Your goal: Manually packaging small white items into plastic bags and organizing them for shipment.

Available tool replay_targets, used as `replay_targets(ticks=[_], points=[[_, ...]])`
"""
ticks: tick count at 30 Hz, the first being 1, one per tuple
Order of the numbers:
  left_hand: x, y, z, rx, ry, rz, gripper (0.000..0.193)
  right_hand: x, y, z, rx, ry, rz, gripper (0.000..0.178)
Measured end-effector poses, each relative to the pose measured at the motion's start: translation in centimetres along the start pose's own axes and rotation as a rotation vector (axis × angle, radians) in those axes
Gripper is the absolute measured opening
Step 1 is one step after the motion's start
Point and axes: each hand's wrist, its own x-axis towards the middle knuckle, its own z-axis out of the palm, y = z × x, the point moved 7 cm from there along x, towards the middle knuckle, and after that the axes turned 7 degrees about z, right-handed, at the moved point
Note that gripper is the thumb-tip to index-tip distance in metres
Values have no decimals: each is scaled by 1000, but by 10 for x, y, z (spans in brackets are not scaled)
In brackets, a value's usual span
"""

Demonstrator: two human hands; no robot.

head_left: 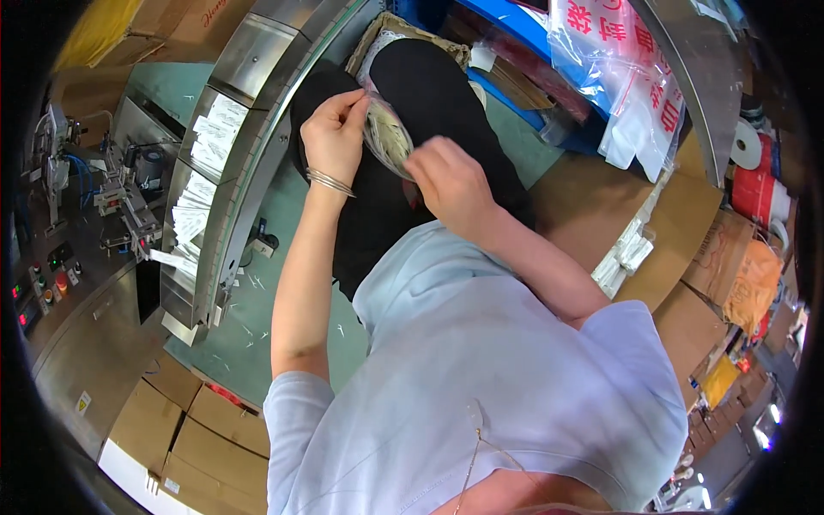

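My left hand (333, 137) and my right hand (449, 180) hold between them a clear plastic bag (388, 137) filled with many thin pale sticks. The left hand pinches the bag's upper edge with its fingertips; a thin bangle (330, 182) sits on that wrist. The right hand grips the bag's lower right side. The bag hangs over my lap, above my black trousers (429, 94). My light blue shirt (481, 369) fills the lower middle of the view.
A curved metal conveyor (227, 163) at the left carries several small white sachets (199, 193). A machine with coloured buttons (43, 287) stands far left. Cardboard boxes (184, 429) lie below; brown cartons (678, 215), white packets (625, 256) and printed plastic bags (631, 77) sit right.
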Motion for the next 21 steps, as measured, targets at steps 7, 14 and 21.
replay_targets(ticks=[7,14,21], points=[[-6,0,10,8,-31,65,12,48,32,79,155,-217,213,12],[10,-8,-6,-30,-45,-4,14,59,39,77,118,-451,219,11],[13,1,5,-67,-112,-111,15,45,52,106,616,-671,953,13]])
